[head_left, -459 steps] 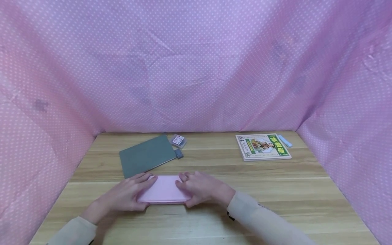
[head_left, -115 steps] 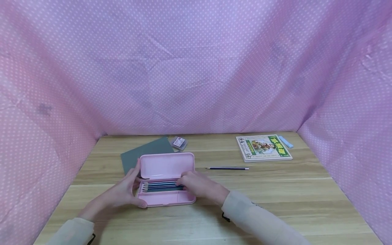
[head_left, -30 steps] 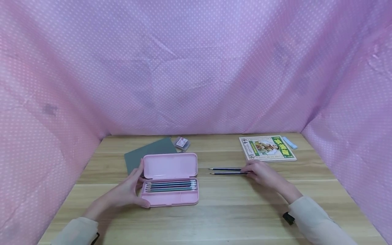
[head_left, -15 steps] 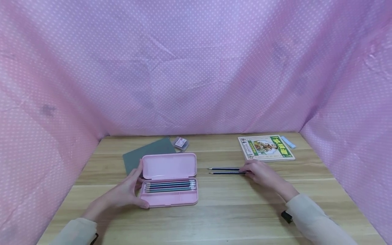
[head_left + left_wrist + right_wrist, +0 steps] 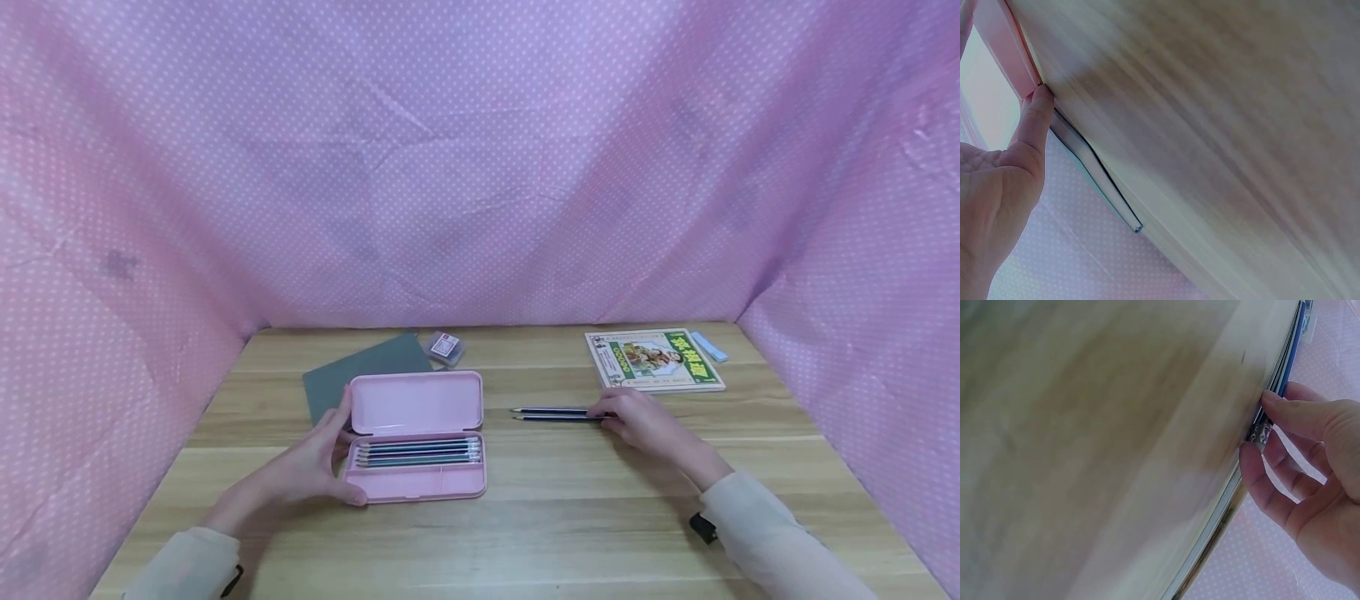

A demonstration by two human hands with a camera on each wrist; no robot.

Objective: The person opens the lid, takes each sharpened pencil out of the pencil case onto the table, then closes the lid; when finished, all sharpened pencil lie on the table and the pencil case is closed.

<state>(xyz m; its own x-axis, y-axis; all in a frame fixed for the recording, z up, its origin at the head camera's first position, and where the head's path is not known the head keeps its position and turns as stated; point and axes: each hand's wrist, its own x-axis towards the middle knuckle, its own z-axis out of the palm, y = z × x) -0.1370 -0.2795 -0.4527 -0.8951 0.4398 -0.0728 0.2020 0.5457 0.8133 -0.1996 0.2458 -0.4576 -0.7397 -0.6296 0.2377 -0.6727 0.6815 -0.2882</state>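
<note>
A pink pencil case (image 5: 417,482) lies with its lid raised at the back, several dark striped pencils (image 5: 417,452) side by side in its rear compartment. The front compartments hold nothing visible. My left hand (image 5: 303,471) grips the case's left end, thumb at the front corner and fingers behind; the left wrist view shows a fingertip at the pink case edge (image 5: 1009,50). To the right, two dark pencils (image 5: 553,414) lie nearly parallel, points leftward. My right hand (image 5: 647,423) pinches them at their eraser ends; the right wrist view shows the metal band of a pencil (image 5: 1260,434) between fingertips.
A grey-green notebook (image 5: 367,364) lies partly behind the case lid, with a small clear box (image 5: 446,347) beside it. At the back right is an illustrated book (image 5: 654,361), with a light blue strip-shaped item (image 5: 708,347) by its edge. Pink dotted cloth (image 5: 495,167) surrounds the wooden table.
The case was closed at first, then opened. My right hand has moved from the case to the right, where a second pencil now lies; the two pencils have drawn closer together.
</note>
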